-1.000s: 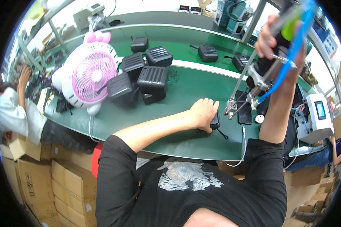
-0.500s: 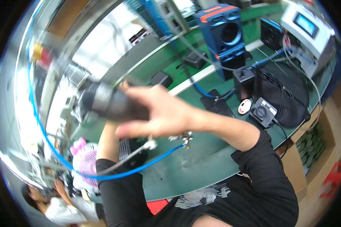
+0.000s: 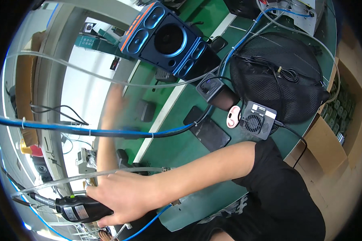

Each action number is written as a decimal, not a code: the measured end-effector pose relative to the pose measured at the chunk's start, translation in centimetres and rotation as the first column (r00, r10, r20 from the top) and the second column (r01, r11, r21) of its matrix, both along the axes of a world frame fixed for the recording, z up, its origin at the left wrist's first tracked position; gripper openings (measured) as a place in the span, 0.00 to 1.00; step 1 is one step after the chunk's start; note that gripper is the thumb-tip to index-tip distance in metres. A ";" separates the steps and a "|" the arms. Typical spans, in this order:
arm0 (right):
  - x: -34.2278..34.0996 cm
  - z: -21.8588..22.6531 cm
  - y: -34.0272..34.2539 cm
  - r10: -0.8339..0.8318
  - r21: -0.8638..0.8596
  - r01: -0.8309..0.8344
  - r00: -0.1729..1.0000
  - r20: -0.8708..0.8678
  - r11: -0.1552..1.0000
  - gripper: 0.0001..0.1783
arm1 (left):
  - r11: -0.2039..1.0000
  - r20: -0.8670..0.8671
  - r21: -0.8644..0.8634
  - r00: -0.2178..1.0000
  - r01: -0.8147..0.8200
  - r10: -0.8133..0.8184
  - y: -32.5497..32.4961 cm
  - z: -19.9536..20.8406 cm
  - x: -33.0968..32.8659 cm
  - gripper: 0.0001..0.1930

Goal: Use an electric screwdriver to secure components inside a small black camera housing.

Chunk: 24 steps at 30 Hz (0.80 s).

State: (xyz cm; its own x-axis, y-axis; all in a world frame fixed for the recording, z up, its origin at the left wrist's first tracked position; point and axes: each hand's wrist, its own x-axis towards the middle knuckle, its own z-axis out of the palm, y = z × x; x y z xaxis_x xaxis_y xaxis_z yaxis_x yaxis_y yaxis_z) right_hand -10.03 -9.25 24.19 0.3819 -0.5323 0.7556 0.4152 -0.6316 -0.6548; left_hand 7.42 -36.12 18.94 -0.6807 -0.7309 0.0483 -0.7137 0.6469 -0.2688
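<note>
My right hand [image 3: 126,197] is closed around a black electric screwdriver [image 3: 81,209] at the lower left. The screwdriver has pale labels and a small green part, and its ribbed neck points left. My left hand [image 3: 114,100] reaches toward the far side of the bench, smeared by motion, so its fingers cannot be made out. A blue and black cable bundle [image 3: 128,133] crosses in front of my left forearm. Close above my right hand runs a clear tube [image 3: 80,176]. A small black block [image 3: 145,111] lies on the bench beside my left hand.
A black and blue speaker [image 3: 169,39] with an orange edge stands at the back of the green bench [image 3: 175,150]. Nearer lie a black phone [image 3: 207,128], a small fan unit [image 3: 257,120] and a black mesh bag [image 3: 275,80]. A cardboard box [image 3: 326,142] sits at the right.
The view has shifted. My right hand, with the screwdriver, now appears lower and farther left. My left hand, mostly hidden behind the tool before, now shows stretched out toward the back.
</note>
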 end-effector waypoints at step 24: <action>-2.6 1.7 1.4 0.014 -0.073 -0.023 0.993 -0.117 0.997 0.32 | 0.967 -0.085 -0.062 0.964 0.246 -0.251 -0.1 0.9 -8.6 0.48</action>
